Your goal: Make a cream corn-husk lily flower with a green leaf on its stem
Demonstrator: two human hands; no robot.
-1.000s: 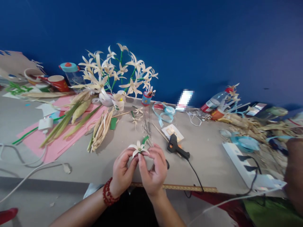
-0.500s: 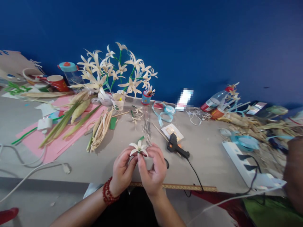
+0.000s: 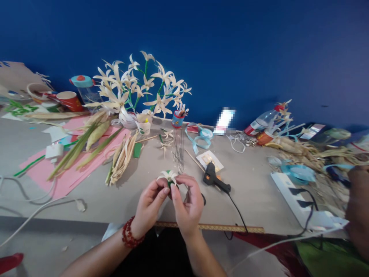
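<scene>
Between my fingertips, above the front of the table, is a small white handmade flower (image 3: pixel 168 176) with pointed petals and a green part beneath it. My left hand (image 3: pixel 152 200), with a red bead bracelet at the wrist, pinches it from the left. From the right, my right hand (image 3: pixel 188 200) grips it with thumb and index finger. The fingers hide much of its underside. Just beyond the hands lie thin wires (image 3: pixel 179 154) and two loose flowers (image 3: pixel 166 145). A black glue gun (image 3: pixel 215 177) rests to the right of my right hand.
Corn husks (image 3: pixel 124 157) and pink paper (image 3: pixel 69 181) lie on the left. A bunch of husk flowers (image 3: pixel 161 103) stands at the back. Blue ribbon (image 3: pixel 201 143) is behind the glue gun. A white power strip (image 3: pixel 300 204) sits on the right, near another person's arm (image 3: pixel 359 207).
The flower has tilted between my fingers, showing more green around its base. My left thumb has shifted slightly, and both hands stay in about the same place.
</scene>
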